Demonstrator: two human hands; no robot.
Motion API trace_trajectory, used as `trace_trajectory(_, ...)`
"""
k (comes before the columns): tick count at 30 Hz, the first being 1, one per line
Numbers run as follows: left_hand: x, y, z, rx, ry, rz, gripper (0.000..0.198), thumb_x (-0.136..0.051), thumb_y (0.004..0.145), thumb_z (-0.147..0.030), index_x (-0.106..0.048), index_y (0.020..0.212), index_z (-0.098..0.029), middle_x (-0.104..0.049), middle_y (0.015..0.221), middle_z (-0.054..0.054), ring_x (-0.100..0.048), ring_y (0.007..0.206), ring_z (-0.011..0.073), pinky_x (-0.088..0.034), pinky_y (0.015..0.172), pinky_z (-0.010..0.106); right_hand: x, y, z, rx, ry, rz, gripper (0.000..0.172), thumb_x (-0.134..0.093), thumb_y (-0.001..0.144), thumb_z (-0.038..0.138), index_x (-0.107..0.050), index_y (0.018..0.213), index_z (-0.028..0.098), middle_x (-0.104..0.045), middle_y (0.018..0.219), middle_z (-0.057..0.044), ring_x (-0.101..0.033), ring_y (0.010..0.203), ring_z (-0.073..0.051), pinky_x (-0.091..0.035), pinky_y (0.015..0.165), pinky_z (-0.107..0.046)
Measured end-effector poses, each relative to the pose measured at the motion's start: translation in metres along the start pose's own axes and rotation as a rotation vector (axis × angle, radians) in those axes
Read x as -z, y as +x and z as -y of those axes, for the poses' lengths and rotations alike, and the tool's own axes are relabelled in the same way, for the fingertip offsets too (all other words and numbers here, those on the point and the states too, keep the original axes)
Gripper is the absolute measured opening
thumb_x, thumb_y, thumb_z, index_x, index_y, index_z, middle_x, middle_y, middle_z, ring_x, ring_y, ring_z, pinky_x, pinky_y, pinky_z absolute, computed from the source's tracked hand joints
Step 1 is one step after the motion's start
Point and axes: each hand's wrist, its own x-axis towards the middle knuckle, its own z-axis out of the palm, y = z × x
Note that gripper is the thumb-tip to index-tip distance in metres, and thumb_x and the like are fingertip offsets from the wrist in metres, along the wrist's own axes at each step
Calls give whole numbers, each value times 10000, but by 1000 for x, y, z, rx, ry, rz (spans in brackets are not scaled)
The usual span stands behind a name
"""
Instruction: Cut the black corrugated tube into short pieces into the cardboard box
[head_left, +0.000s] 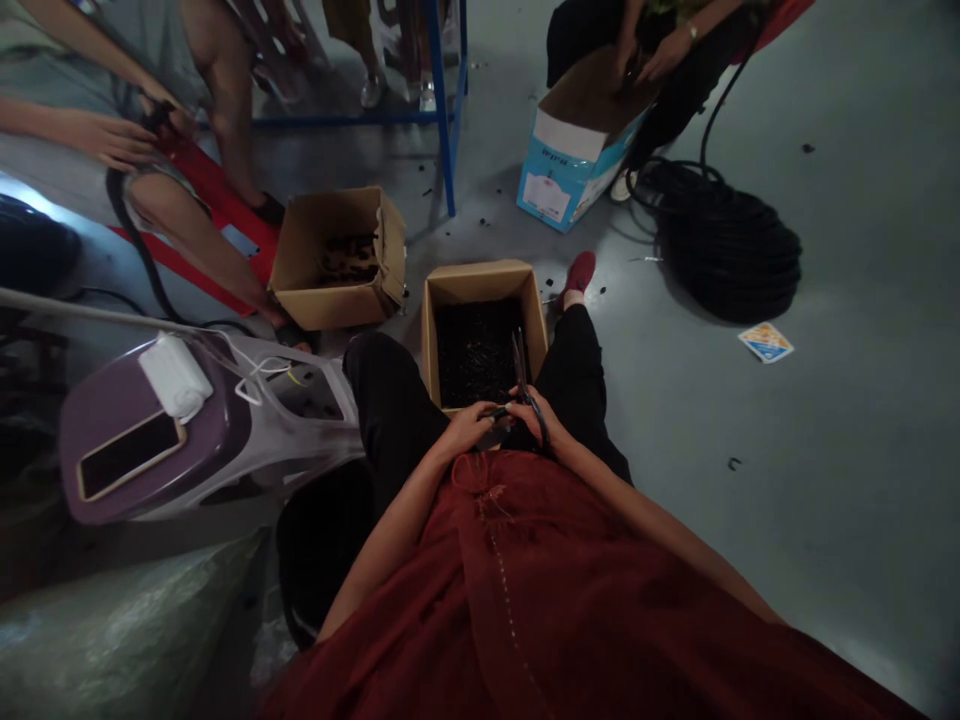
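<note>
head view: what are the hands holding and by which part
The right hand holds what look like scissors by the handles, blades pointing away over the box. The left hand pinches a small dark piece by its end; too dim to identify.

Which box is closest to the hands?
The box between the knees, by the left hand and right hand; the side box and blue box are farther.

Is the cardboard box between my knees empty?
No, the cardboard box holds a layer of small black pieces, with the scissors in the right hand over it.
</note>
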Motion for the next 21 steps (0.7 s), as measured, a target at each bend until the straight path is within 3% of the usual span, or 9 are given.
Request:
trace_trajectory(4, 2, 0, -1, 11, 185, 74, 333, -490, 832, -273, -679, 1075, -146, -714, 943, 55, -623, 724, 136, -490, 666, 246, -1, 0, -4, -33, 44, -17, 402, -658, 588, 302, -479, 938, 221, -535, 639, 84, -548, 531, -112, -465, 556, -257)
trace_trajectory(8, 2, 0, -1, 28, 430, 94, 370, -437, 865, -271, -657, 1132, -137, -709, 1018, 62, -633, 853, 148, -484, 790, 254, 2, 5, -11, -77, 80, -19, 364, -646, 600, 259, -487, 927, 221, -537, 583, 88, -540, 504, -109, -450, 508, -230)
trace_trajectory(16, 2, 3, 9, 51, 586, 130, 377, -454, 866, -313, -655, 1155, -180, -698, 1104, 65, -630, 981, 191, -465, 881, 289, 26, 21, -28, -285, 210, -63, 222, -627, 743, 227, -427, 841, 217, -560, 548, 51, -530, 443, -94, -457, 440, -194)
trace_trajectory(21, 2, 4, 10, 51, 625, 147, 403, -447, 872, -319, -628, 1207, -187, -673, 1182, 62, -614, 1064, 197, -452, 925, 293, 26, 28, -31, -351, 228, -49, 118, -578, 819, 187, -460, 824, 195, -574, 528, 30, -519, 414, -87, -442, 397, -173)
